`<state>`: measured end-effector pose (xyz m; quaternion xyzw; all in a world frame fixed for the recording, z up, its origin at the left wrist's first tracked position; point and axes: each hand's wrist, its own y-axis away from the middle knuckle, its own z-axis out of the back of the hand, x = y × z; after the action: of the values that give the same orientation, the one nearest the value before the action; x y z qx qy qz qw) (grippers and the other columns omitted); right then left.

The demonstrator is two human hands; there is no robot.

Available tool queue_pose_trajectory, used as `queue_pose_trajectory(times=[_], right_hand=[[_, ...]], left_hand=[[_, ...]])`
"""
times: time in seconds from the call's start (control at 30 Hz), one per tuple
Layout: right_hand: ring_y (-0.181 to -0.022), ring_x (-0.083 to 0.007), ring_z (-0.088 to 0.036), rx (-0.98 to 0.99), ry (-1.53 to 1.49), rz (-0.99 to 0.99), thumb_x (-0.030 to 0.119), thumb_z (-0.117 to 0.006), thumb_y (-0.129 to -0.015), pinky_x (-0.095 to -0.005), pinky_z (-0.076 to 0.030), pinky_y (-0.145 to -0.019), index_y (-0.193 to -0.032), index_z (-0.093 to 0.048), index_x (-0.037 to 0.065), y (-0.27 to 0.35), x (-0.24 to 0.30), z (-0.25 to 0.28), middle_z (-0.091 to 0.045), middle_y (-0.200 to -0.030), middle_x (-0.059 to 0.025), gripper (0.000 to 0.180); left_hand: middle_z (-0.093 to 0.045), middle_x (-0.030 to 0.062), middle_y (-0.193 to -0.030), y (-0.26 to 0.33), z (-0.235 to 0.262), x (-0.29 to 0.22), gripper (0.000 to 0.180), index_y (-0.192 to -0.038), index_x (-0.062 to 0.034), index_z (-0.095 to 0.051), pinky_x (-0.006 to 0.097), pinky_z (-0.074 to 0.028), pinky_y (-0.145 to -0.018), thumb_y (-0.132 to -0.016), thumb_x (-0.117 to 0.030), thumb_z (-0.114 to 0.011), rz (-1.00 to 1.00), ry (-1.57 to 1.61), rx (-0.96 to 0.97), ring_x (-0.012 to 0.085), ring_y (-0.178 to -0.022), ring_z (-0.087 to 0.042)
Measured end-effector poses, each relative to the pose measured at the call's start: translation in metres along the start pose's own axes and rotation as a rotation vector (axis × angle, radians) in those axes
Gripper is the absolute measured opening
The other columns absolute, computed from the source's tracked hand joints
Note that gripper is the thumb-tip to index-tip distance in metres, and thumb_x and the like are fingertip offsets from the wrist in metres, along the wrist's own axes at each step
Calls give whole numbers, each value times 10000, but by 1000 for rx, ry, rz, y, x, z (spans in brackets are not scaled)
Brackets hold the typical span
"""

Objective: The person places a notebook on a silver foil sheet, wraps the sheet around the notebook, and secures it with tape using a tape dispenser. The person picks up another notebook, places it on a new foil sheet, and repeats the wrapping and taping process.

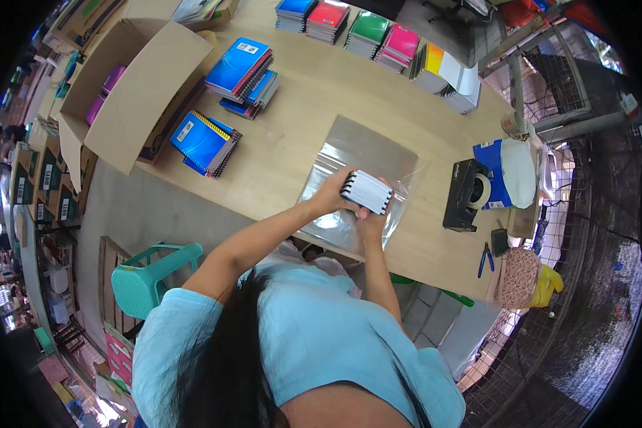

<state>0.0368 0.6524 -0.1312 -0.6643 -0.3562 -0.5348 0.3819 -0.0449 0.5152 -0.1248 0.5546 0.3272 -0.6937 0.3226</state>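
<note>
A small stack of spiral notebooks [367, 191], white page edges upward and black coils along two opposite sides, is held between both hands over the table. My left hand [332, 191] is closed round its left side. From the near right, my right hand [372, 222] grips it, with some fingers hidden behind the stack. Beneath my hands lies a pile of clear plastic sheets or bags [367, 143] on the wooden table. To the left stand a tall stack of blue-covered spiral notebooks [239, 65] and a lower blue stack [201, 141].
Blue, red, green, pink and yellow notebook stacks [367, 34] line the far edge. An open cardboard box [146, 96] stands left. At right are a black tape dispenser [461, 200], a blue-and-white package [496, 167], blue-handled pliers [486, 260] and a patterned pouch [518, 277]. A green stool [150, 278] stands left.
</note>
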Motion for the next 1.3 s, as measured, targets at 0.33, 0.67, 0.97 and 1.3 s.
queue_pose_trajectory(times=[0.33, 0.67, 0.97, 1.3], right_hand=[[-953, -256, -651, 272, 603, -124, 422, -861, -716, -369, -517, -863, -1232, -584, -14, -93, 49, 17, -677, -1020, -164, 730], [-958, -307, -689, 848, 947, -228, 507, -823, -687, -400, -535, -834, -1173, -654, 23, -158, 10, -4, -702, -1038, -192, 706], [-931, -352, -684, 863, 1093, 71, 517, -818, -689, -429, -539, -843, -1177, -674, 53, -153, 20, -12, -701, -1043, -197, 688], [-1170, -268, -564, 39, 238, -829, 804, -427, -862, -486, -459, -951, -1372, -478, -36, -88, 32, 34, -583, -1282, -193, 985]], left_hand=[[-442, 219, -1402, 84, 8, -19, 829, -1401, -87, -431, 531, -333, -1103, -707, -257, -851, -113, -498, -6, 408, -1320, -407], [-412, 154, -1428, 107, 11, -7, 651, -1323, -225, -547, 604, -288, -1124, -740, -398, -780, -207, -758, 240, 341, -1356, -371], [-496, 173, -1334, 97, 13, -6, 607, -1337, -141, -541, 493, -375, -1091, -782, -231, -770, -62, -416, -83, 366, -1308, -449], [-336, 288, -1524, -26, 27, 29, 713, -1495, 45, -251, 427, -326, -1131, -992, -408, -475, 527, 396, -279, 392, -1410, -356]])
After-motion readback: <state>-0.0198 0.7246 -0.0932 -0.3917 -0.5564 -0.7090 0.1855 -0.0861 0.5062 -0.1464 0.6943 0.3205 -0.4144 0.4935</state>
